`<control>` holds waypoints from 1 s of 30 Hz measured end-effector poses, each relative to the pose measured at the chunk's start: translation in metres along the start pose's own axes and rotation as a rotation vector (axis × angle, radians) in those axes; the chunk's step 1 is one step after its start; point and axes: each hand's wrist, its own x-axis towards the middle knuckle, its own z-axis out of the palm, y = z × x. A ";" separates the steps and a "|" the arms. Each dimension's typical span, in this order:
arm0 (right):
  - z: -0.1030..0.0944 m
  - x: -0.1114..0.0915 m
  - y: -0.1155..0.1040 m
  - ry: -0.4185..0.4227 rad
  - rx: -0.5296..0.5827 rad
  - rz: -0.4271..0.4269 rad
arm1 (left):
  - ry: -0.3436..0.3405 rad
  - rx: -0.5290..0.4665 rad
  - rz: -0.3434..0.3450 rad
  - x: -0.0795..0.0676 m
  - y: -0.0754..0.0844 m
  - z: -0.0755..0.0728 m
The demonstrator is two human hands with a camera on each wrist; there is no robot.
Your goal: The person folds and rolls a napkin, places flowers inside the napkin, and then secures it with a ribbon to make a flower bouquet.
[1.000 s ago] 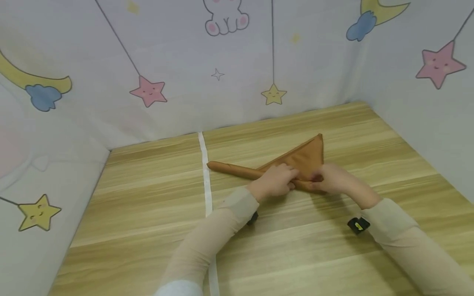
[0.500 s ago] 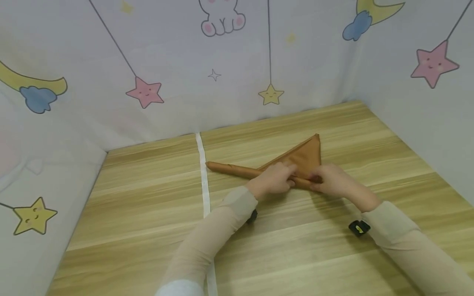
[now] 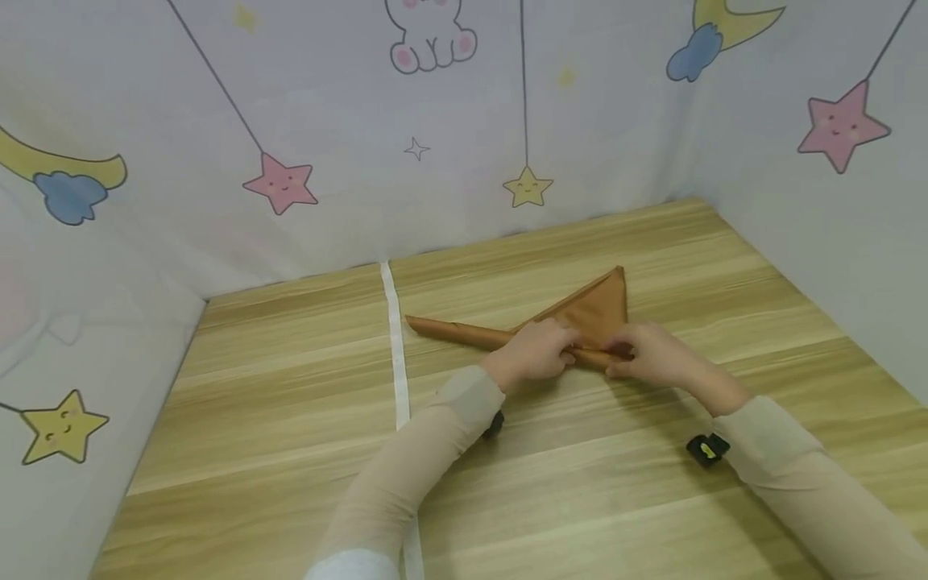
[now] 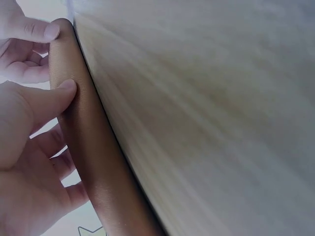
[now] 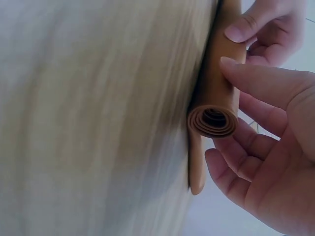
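A brown cloth lies on the table, partly rolled up. Its flat part forms a triangle pointing away from me, and its near edge is a long roll reaching left. My left hand grips the middle of the roll; in the left wrist view its thumb presses on the near side with the fingers behind. My right hand holds the roll close to its right end, thumb in front and fingers beyond. The right wrist view shows that end as a spiral of layers.
The wood-grain table is crossed by a white strip, just left of the roll's tip. White curtains printed with stars and moons stand at the back and both sides. A small black device sits at my right wrist.
The roll appears to have turned slightly, its left tip going from rounded to slanted and pointed. Both hands keep nearly the same places on it. The head view has shifted a little.
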 end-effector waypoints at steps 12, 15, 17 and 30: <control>0.001 -0.002 0.007 0.018 0.005 -0.037 | 0.007 -0.094 -0.016 0.004 0.001 0.002; 0.000 -0.002 0.009 0.015 0.010 -0.033 | 0.011 -0.072 -0.002 0.004 0.003 0.001; -0.001 -0.003 0.009 0.013 0.020 -0.023 | 0.011 -0.068 0.004 0.004 0.003 0.001; -0.003 -0.007 0.005 0.034 0.044 0.038 | -0.013 -0.170 -0.020 0.006 0.005 -0.003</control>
